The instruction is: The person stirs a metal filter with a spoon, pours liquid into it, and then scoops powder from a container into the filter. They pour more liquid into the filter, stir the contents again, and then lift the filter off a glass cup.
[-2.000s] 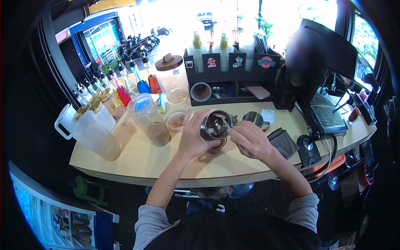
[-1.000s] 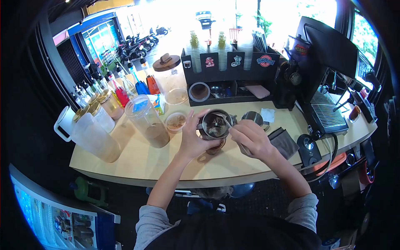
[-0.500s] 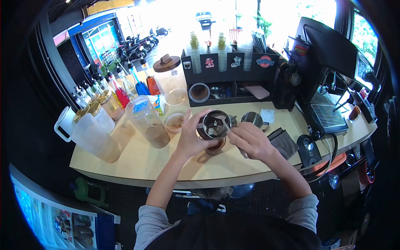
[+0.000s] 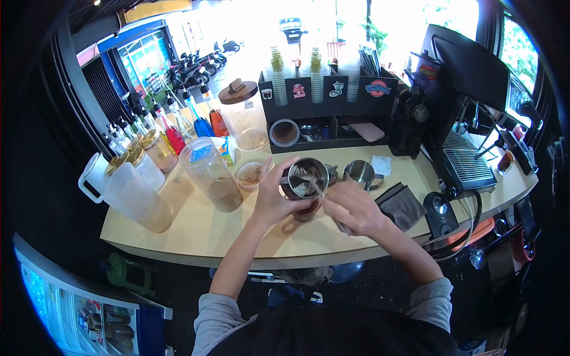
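Left hand [image 4: 272, 200] is wrapping closed around a metal cup [image 4: 306, 177], holding it tilted above a glass [image 4: 306, 211] that is standing on the counter [image 4: 196, 234]. Right hand [image 4: 356, 212], blurred, is curling its fingers around what looks like a spoon [image 4: 318, 186] reaching into the cup. The step in hand appears to be scraping out the cup's contents. The next move is calling for a steady tilt directly over the glass.
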`<action>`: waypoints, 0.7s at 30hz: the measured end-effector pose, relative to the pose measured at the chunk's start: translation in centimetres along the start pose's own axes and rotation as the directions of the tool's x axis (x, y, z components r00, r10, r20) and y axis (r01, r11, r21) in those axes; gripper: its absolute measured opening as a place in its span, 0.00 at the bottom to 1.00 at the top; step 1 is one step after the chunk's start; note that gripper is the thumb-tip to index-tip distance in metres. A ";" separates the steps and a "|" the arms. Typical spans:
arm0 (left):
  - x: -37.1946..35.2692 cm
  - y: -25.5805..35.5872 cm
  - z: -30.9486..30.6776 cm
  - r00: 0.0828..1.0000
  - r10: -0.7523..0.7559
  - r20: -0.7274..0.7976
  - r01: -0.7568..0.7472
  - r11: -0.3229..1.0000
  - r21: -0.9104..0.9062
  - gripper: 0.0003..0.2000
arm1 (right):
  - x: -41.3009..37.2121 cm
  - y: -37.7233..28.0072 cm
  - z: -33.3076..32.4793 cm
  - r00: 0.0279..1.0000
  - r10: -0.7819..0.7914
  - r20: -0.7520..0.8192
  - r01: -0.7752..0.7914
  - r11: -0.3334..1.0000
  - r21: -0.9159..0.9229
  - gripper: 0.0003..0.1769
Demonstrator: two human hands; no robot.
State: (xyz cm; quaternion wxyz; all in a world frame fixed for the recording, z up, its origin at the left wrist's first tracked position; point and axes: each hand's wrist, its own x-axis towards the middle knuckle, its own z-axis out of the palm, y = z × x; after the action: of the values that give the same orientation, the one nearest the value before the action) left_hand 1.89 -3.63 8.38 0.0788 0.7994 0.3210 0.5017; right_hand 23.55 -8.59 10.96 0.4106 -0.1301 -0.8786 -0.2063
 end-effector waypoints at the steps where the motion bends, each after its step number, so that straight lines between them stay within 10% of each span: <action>1: -0.1 0.1 -0.1 1.000 0.000 0.001 0.000 1.000 0.001 0.42 | 0.0 0.3 -0.3 1.000 0.019 0.003 -0.019 0.999 -0.028 0.27; 21: -0.1 0.0 -0.6 1.000 0.014 0.019 -0.013 0.998 -0.053 0.42 | -0.2 0.0 0.1 0.997 0.067 -0.035 -0.068 0.998 -0.008 0.24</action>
State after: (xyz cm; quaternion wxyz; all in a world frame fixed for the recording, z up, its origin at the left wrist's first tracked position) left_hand 1.31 -3.78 8.61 0.0996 0.8040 0.3012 0.5030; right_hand 23.61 -8.52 10.74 0.4321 -0.1579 -0.8654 -0.1984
